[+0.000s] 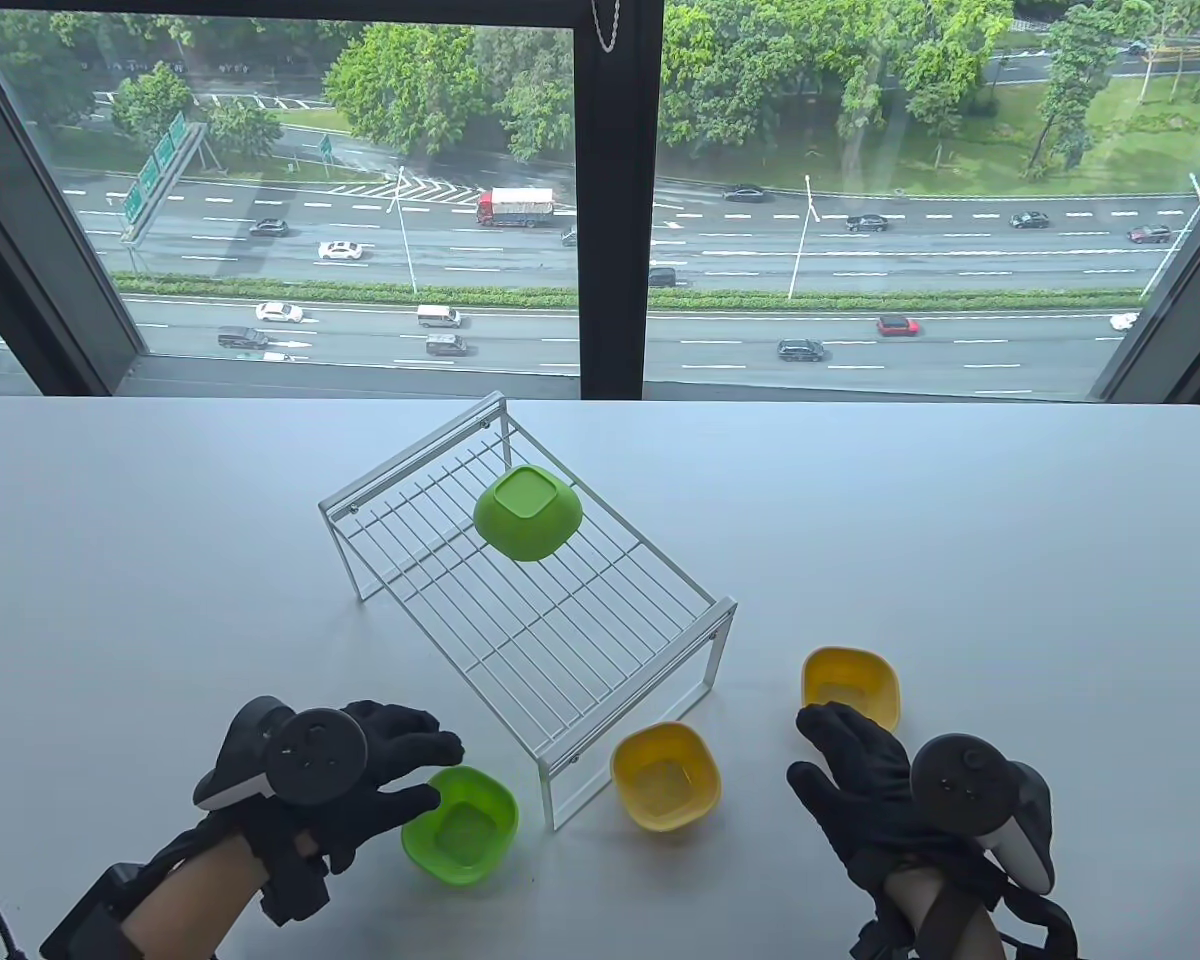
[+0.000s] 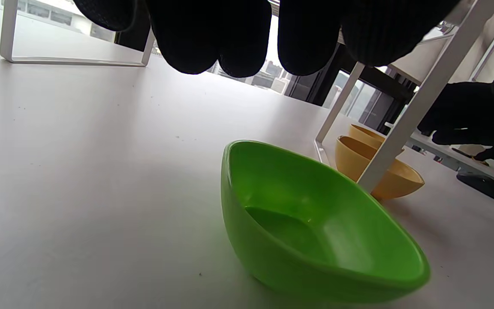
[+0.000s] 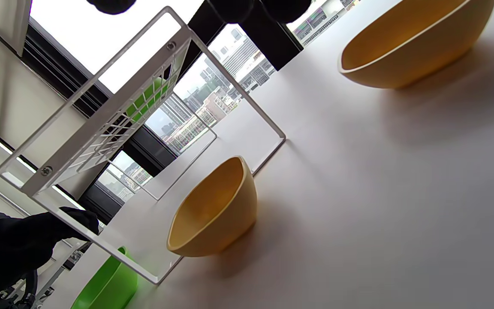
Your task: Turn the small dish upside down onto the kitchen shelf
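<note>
The left hand [image 1: 360, 790] hovers over the near-left corner of the table [image 1: 110, 560], fingers [image 2: 212, 38] spread and curved downward, holding nothing. The fingertips hang just above and beside the left rim of an upright green dish [image 1: 460, 825]; the left wrist view shows a clear gap between glove and rim, so contact is not yet made. This posture suits a top-down grasp on the rim, which would allow the wrist to roll the dish over.

The right hand [image 1: 865, 790] is near the right edge of the work area, fingers loosely spread, holding nothing. It sits just near of the right yellow dish [image 1: 850, 685]; whether a fingertip touches that rim cannot be told.

A second yellow dish [image 1: 665, 777] stands upright between the hands, just beside the near leg of the kitchen shelf [image 1: 530, 600]. The white wire shelf sits at an angle in the table's centre. One green dish [image 1: 527, 512] already lies upside down on its far part, base up, presumably so it drains through the wires. The near stretch of the shelf top is bare wire, leaving room for further dishes.

Judgement: one dish is placed and three remain upright on the table. The green one under the left hand appears to be next.
</note>
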`<state>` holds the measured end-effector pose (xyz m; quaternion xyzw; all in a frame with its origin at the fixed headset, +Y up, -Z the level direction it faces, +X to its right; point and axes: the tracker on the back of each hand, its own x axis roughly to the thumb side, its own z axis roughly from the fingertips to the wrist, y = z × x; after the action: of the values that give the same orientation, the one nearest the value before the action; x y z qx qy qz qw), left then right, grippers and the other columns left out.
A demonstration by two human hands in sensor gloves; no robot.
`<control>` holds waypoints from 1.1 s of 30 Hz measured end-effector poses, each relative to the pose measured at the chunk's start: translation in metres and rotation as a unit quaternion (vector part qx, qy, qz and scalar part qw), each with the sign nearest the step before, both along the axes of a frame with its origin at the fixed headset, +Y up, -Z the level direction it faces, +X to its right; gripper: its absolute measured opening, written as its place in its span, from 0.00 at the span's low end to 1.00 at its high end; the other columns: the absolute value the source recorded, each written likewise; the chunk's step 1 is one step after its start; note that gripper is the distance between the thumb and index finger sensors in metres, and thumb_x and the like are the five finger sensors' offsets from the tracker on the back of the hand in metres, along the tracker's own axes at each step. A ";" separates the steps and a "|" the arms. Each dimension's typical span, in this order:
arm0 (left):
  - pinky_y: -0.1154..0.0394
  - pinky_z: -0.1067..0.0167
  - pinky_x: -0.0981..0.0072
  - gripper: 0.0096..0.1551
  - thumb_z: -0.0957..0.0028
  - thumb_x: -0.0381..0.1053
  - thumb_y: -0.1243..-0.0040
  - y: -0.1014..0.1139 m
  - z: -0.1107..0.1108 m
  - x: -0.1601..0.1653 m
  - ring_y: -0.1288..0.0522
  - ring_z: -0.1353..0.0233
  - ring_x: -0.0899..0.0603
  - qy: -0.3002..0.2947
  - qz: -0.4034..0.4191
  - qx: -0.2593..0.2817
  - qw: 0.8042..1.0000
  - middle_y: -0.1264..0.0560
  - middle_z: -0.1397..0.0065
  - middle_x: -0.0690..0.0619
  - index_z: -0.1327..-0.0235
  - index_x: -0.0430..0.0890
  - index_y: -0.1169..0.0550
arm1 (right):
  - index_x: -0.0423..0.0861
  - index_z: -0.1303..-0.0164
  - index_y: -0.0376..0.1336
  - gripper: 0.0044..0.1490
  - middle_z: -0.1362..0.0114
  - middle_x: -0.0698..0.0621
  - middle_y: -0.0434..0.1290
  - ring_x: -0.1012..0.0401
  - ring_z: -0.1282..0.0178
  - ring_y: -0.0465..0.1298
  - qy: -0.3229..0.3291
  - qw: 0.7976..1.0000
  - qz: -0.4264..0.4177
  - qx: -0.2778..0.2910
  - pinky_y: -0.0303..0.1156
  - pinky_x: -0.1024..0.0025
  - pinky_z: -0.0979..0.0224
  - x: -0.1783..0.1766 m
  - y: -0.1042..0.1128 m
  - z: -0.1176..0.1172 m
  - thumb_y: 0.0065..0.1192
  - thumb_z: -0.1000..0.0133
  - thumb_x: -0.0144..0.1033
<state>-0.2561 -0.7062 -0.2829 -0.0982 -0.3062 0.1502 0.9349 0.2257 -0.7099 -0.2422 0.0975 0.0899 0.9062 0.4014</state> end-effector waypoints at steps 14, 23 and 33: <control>0.39 0.25 0.29 0.29 0.52 0.66 0.43 -0.030 -0.011 -0.007 0.36 0.20 0.33 -0.008 -0.038 -0.098 0.994 0.35 0.16 0.48 0.38 0.62 0.17 | 0.47 0.17 0.47 0.49 0.13 0.39 0.46 0.38 0.18 0.44 -0.002 1.000 -0.008 -0.014 0.42 0.33 0.22 0.000 -0.002 0.001 0.50 0.42 0.66; 0.37 0.26 0.32 0.35 0.52 0.66 0.44 -0.039 -0.011 -0.002 0.36 0.22 0.34 -0.020 -0.075 -0.108 0.991 0.32 0.19 0.50 0.32 0.56 0.21 | 0.47 0.17 0.47 0.50 0.13 0.39 0.47 0.38 0.18 0.44 -0.002 1.000 -0.009 -0.015 0.42 0.33 0.22 0.000 -0.002 0.000 0.50 0.42 0.66; 0.40 0.25 0.31 0.47 0.55 0.70 0.42 -0.046 -0.010 0.001 0.41 0.21 0.32 -0.020 -0.106 -0.184 0.977 0.38 0.17 0.46 0.22 0.52 0.32 | 0.47 0.17 0.47 0.50 0.13 0.39 0.47 0.38 0.18 0.44 -0.005 1.000 -0.015 -0.024 0.42 0.33 0.23 0.001 -0.005 0.000 0.50 0.42 0.66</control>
<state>-0.2556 -0.7518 -0.2933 -0.3034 -0.2794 0.1018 0.9053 0.2266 -0.7154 -0.2422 0.0847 0.1086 0.8983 0.4172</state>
